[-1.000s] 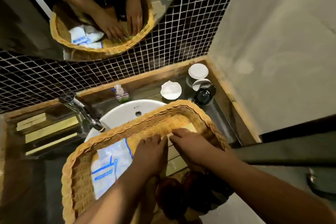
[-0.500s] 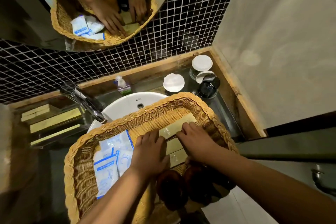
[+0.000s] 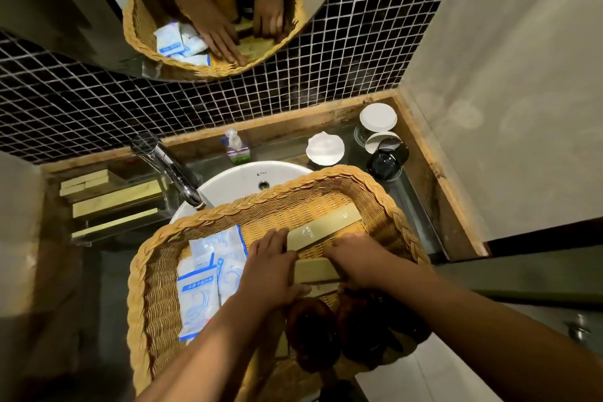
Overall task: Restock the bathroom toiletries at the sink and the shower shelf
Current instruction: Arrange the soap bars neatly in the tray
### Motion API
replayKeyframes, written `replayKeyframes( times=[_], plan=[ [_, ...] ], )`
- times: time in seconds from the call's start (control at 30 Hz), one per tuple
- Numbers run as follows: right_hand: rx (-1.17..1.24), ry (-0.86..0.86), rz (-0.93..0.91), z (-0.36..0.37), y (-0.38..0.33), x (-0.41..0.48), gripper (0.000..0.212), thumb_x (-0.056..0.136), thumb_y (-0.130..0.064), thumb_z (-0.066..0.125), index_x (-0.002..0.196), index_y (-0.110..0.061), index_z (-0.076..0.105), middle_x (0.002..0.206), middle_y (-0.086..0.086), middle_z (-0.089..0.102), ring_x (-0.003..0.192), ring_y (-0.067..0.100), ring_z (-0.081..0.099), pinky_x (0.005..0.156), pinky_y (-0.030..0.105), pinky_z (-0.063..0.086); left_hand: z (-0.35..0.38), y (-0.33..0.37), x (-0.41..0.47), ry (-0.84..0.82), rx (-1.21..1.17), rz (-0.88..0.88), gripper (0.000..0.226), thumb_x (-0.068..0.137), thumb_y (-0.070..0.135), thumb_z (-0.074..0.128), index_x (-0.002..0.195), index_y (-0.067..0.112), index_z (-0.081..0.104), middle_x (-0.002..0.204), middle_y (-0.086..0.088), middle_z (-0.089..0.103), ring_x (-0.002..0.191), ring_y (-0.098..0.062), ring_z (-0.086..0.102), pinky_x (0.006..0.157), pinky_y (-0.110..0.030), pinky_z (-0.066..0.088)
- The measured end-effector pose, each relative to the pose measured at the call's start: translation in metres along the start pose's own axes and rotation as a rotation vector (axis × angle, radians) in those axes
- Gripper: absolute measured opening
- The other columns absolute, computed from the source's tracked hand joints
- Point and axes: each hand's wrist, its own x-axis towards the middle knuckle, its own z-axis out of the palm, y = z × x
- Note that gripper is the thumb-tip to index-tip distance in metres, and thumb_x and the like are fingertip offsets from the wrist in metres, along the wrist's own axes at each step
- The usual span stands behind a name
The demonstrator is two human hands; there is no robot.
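Tan and flat, the long box (image 3: 315,269) lies on the floor of the wicker basket (image 3: 228,210). Its long axis runs left to right, with the right end tipped a little away from the person. It sits directly between the two hands.

The left hand (image 3: 270,268) covers its left end with fingers stretched nearly straight and laid flat, the tips reaching the end of a second box (image 3: 323,227) just beyond. The right hand (image 3: 362,263) has its fingers bent down over the right end with the thumb at the near edge, which reads as a pinch on the long box.

Left of the hands, white-and-blue sachets (image 3: 202,290) lie in the basket, and dark bottles (image 3: 313,330) stand nearer the person. The basket rests over the white basin (image 3: 248,178), beside the tap (image 3: 173,170).

On the bench to the left, a clear rack (image 3: 114,206) holds similar boxes lying roughly the same way. If the long box is bound there, the left hand is the nearer one, and the box would travel leftward, roughly along its own length. Lidded cups (image 3: 378,116) stand in the far right corner.
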Motion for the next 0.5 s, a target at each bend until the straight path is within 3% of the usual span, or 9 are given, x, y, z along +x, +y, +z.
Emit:
replayKeyframes(
  times=[0.1,0.23,0.37,0.5],
  plan=[
    [0.053,-0.036,-0.001,-0.006,-0.002,0.002,0.044,0.087,-0.033,0.07,0.128,-0.023,0.057,0.12,0.002,0.062,0.112,0.025,0.058,0.098,0.043,0.048,-0.005,0.0,-0.004,-0.031,-0.02,-0.015,0.068,0.076,0.073,0.062,0.128,0.028,0.064,0.165,0.0,0.013,0.151,-0.027,0.005,0.119,-0.047,0.007],
    [0.149,0.021,-0.011,-0.015,0.0,-0.002,0.036,0.091,-0.031,0.066,0.125,-0.023,0.056,0.114,0.003,0.065,0.104,0.023,0.062,0.085,0.035,0.052,-0.018,0.0,-0.009,0.001,-0.147,-0.028,0.059,0.079,0.064,0.067,0.128,0.031,0.064,0.165,0.004,0.015,0.152,-0.023,0.001,0.118,-0.045,0.005],
    [0.184,0.163,-0.026,-0.035,-0.002,-0.002,0.043,0.084,-0.046,0.07,0.119,-0.028,0.052,0.107,0.002,0.066,0.099,0.024,0.06,0.078,0.035,0.049,-0.048,-0.004,-0.012,0.219,-0.272,-0.101,0.059,0.071,0.063,0.073,0.122,0.036,0.061,0.153,0.009,0.039,0.145,-0.022,0.029,0.112,-0.046,0.023],
    [0.374,0.252,-0.073,-0.075,-0.021,0.006,0.058,0.075,-0.058,0.075,0.122,-0.031,0.055,0.115,-0.008,0.068,0.105,0.017,0.06,0.086,0.037,0.049,-0.078,-0.016,-0.026,0.441,-0.505,-0.143,0.077,0.071,0.054,0.074,0.141,0.038,0.044,0.132,0.019,0.057,0.118,-0.01,0.056,0.098,-0.034,0.042]
  ],
)
